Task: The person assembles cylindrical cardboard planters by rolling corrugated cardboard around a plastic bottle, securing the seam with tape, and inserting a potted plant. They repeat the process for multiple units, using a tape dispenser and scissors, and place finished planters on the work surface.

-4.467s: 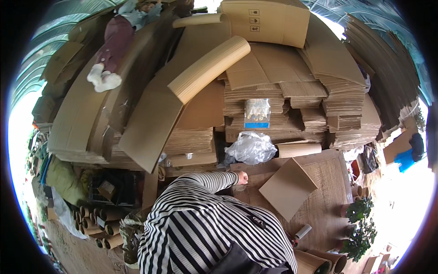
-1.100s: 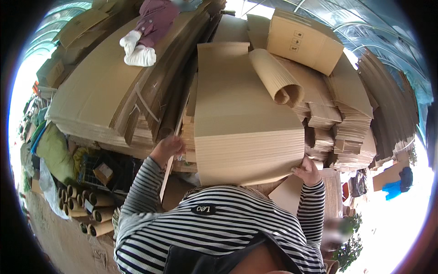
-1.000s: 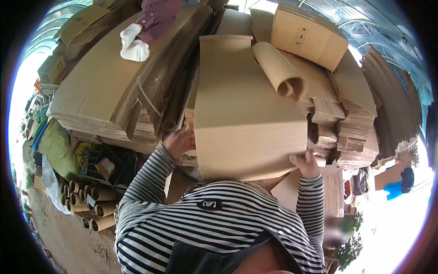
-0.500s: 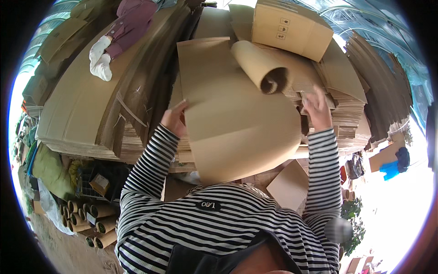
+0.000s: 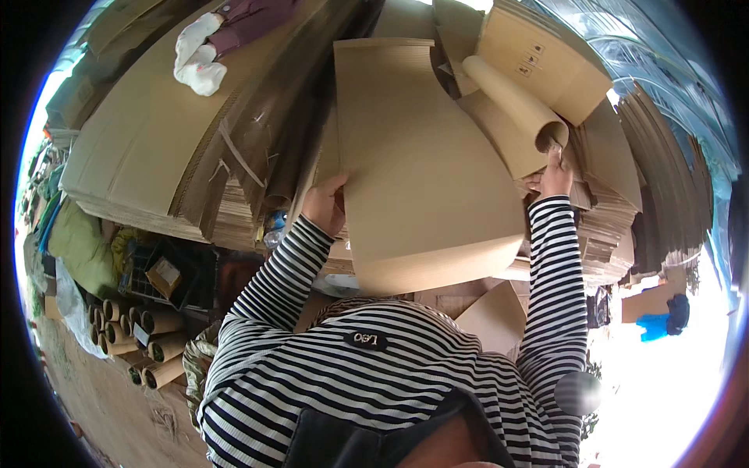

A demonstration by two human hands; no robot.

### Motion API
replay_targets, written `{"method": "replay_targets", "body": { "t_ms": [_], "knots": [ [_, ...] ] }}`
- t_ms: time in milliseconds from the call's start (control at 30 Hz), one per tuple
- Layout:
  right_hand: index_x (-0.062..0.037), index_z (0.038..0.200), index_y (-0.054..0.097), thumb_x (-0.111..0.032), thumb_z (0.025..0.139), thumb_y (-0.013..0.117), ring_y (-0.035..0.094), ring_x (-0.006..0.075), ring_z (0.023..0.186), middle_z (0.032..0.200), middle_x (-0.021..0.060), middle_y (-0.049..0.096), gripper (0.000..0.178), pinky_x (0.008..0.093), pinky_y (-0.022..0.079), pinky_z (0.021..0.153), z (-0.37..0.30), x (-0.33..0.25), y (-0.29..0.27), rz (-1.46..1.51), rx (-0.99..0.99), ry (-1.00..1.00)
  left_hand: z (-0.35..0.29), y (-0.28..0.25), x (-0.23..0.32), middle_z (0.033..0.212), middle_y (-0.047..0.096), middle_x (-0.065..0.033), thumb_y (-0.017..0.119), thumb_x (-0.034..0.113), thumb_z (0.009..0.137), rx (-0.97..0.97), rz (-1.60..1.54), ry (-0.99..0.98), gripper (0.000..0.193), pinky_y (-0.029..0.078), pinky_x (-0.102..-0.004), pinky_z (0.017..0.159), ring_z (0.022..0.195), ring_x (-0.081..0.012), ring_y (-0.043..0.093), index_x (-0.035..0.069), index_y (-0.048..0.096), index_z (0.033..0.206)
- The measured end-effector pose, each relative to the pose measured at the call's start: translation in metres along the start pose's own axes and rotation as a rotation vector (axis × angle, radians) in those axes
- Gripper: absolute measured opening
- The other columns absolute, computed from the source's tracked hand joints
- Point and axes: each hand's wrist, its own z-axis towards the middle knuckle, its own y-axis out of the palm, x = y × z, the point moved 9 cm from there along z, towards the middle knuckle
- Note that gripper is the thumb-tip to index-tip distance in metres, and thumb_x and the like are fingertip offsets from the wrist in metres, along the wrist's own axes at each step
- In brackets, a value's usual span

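Note:
A large brown cardboard sheet (image 5: 421, 164) lies before me, its near end curving down toward my body. My left hand (image 5: 324, 204) is closed on its left edge, the fingertips partly hidden. To the right, a rolled cardboard tube (image 5: 515, 97) rests at a slant, its round opening facing me. My right hand (image 5: 555, 178) is closed at the near rim of this tube, one finger reaching up at the opening. Other fingers of that hand are beside the sheet's right edge.
Stacks of flat cardboard (image 5: 148, 132) rise at left and right. A closed carton (image 5: 542, 58) sits behind the tube. White socks (image 5: 199, 62) with purple trousers show a person at the far left. Several cardboard tubes (image 5: 160, 320) are piled below, beside a black crate (image 5: 183, 273).
My right hand, raised with fingers apart before, is now at the tube's rim. The whole view has shifted, with the sheet, tube and carton appearing farther right. My left hand stays at the sheet's edge.

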Motion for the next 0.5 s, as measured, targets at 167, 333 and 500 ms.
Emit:
{"method": "replay_targets", "body": {
  "t_ms": [167, 333, 500],
  "knots": [
    [0.0096, 0.147, 0.030, -0.080, 0.086, 0.053, 0.064, 0.0362, 0.115, 0.134, 0.0328, 0.056, 0.111, 0.0525, 0.049, 0.102, -0.079, 0.048, 0.023, 0.095, -0.330, 0.355, -0.020, -0.004, 0.001, 0.137, 0.058, -0.0156, 0.052, 0.026, 0.104, 0.126, 0.023, 0.077, 0.048, 0.047, -0.0426, 0.107, 0.124, -0.0286, 0.057, -0.004, 0.047, 0.141],
    [0.0092, 0.125, 0.063, -0.059, 0.088, 0.070, 0.068, 0.0205, 0.090, 0.107, 0.0181, 0.071, 0.078, 0.0305, 0.054, 0.080, -0.106, 0.163, 0.029, -0.413, -0.546, 0.147, 0.016, -0.036, -0.026, 0.134, 0.060, -0.0155, 0.053, 0.036, 0.105, 0.162, -0.043, 0.096, 0.052, 0.049, -0.0410, 0.103, 0.119, -0.0277, 0.060, -0.004, 0.050, 0.139],
    [0.0010, 0.113, 0.071, -0.026, 0.086, 0.079, 0.064, 0.0152, 0.094, 0.102, 0.0080, 0.072, 0.040, 0.0280, 0.052, 0.084, -0.123, 0.051, 0.013, -0.144, -0.186, -0.200, 0.050, -0.084, -0.041, 0.114, 0.070, -0.0106, 0.053, 0.035, 0.105, 0.220, -0.083, -0.009, 0.042, 0.054, -0.0361, 0.091, 0.102, -0.0249, 0.066, -0.001, 0.062, 0.123]
  ]
}}
